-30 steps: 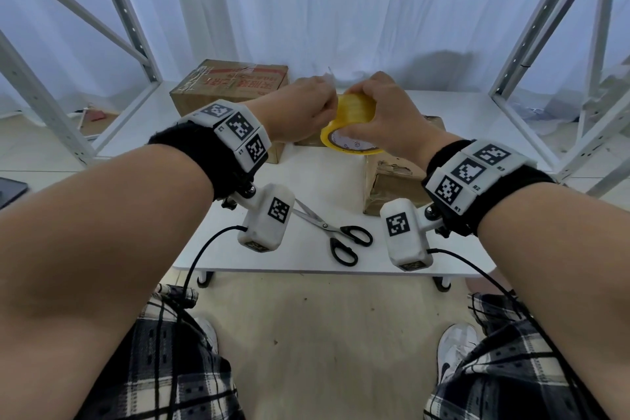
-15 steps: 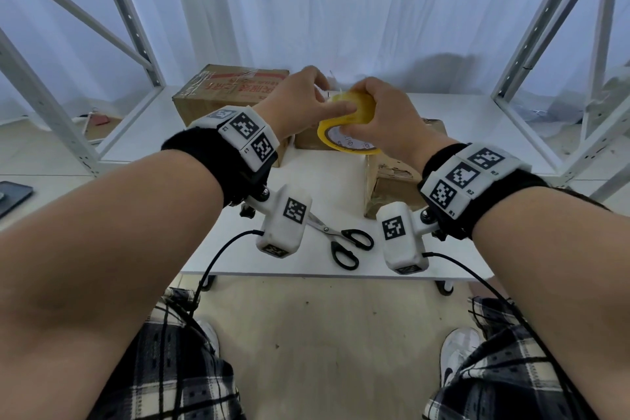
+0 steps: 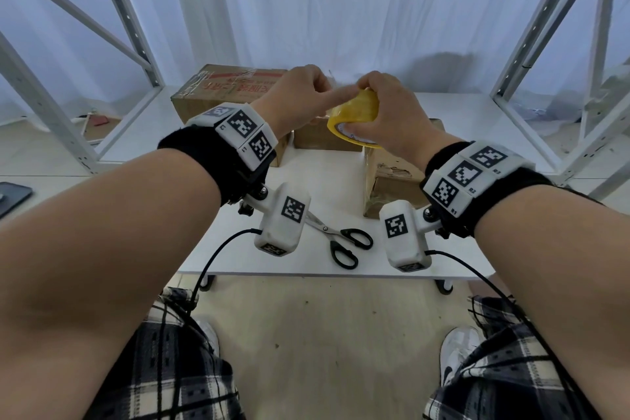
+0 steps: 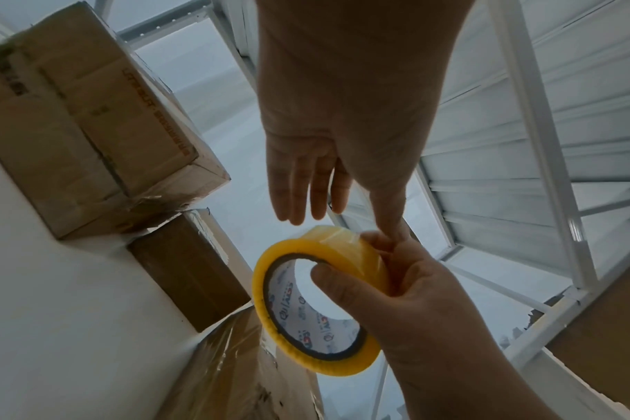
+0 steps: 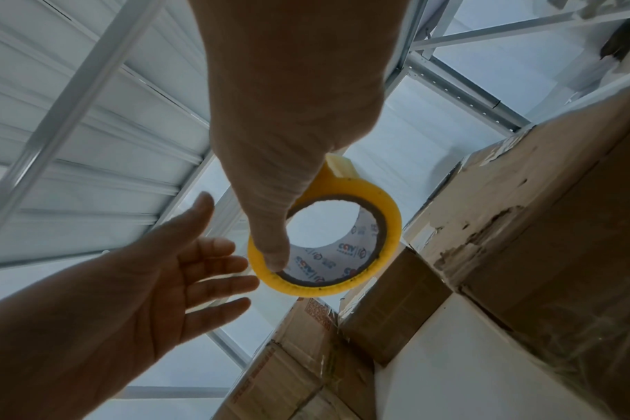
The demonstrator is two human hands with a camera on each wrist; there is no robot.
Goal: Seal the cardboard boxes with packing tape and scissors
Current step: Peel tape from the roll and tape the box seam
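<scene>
My right hand (image 3: 385, 112) grips a yellow roll of packing tape (image 3: 358, 109) above the table, thumb inside the core (image 5: 274, 250), fingers over the rim. My left hand (image 3: 300, 95) is flat-fingered beside it, its index fingertip (image 4: 392, 224) touching the top of the tape roll (image 4: 346, 255) while the other fingers (image 4: 299, 193) stay straight and off it. Three cardboard boxes stand on the table: a large printed one (image 3: 225, 89) at back left, a small one (image 3: 317, 141) in the middle, and a worn one (image 3: 392, 181) under my right wrist. Black-handled scissors (image 3: 344, 242) lie near the front edge.
The white table (image 3: 341, 187) sits inside a white metal shelving frame with posts at left (image 3: 126, 20) and right (image 3: 525, 54) and a beam overhead. A dark tablet-like object (image 3: 12, 194) lies at far left. My knees and shoes are below the table's front edge.
My left hand has gone from a curled pinch at the roll's top to straight fingers with only the index on the tape. Both hands rose slightly; the right hand's hold on the roll is unchanged.
</scene>
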